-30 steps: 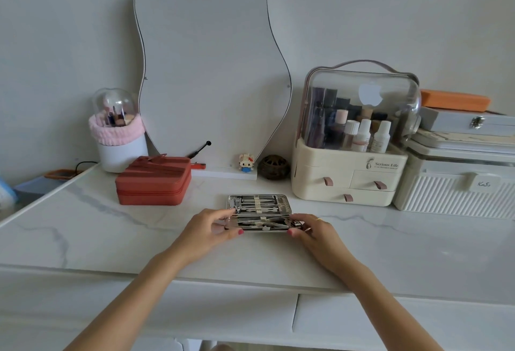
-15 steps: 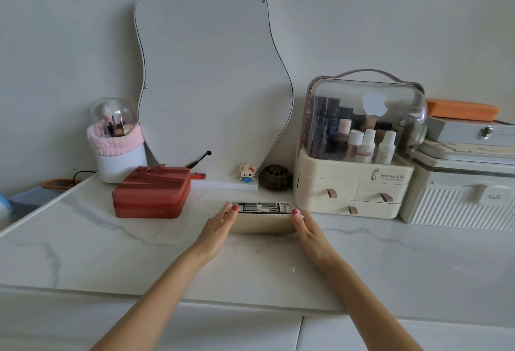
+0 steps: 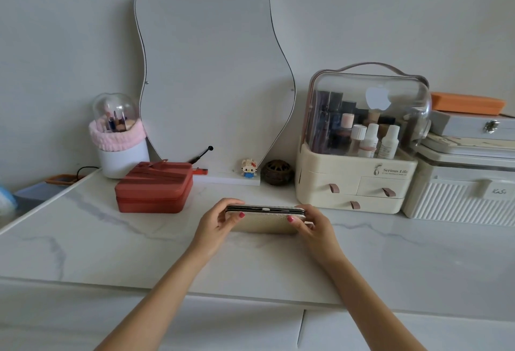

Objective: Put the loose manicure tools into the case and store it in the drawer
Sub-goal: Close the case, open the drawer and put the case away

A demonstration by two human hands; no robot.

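Observation:
The cream, textured manicure case lies folded shut on the marble tabletop, its metal rim and small clasp facing up and away from me. My left hand grips its left end, thumb on the near face. My right hand grips its right end the same way. No loose tools show on the table. Drawer fronts run under the table's near edge, closed.
A red zipped box sits left of the case. A cream cosmetics organiser with small drawers stands to the right, white boxes beyond it. A wavy mirror, a brush holder and small ornaments line the wall.
The case was open with the tools showing; both hands have folded its near half up and over, and it is now shut between them.

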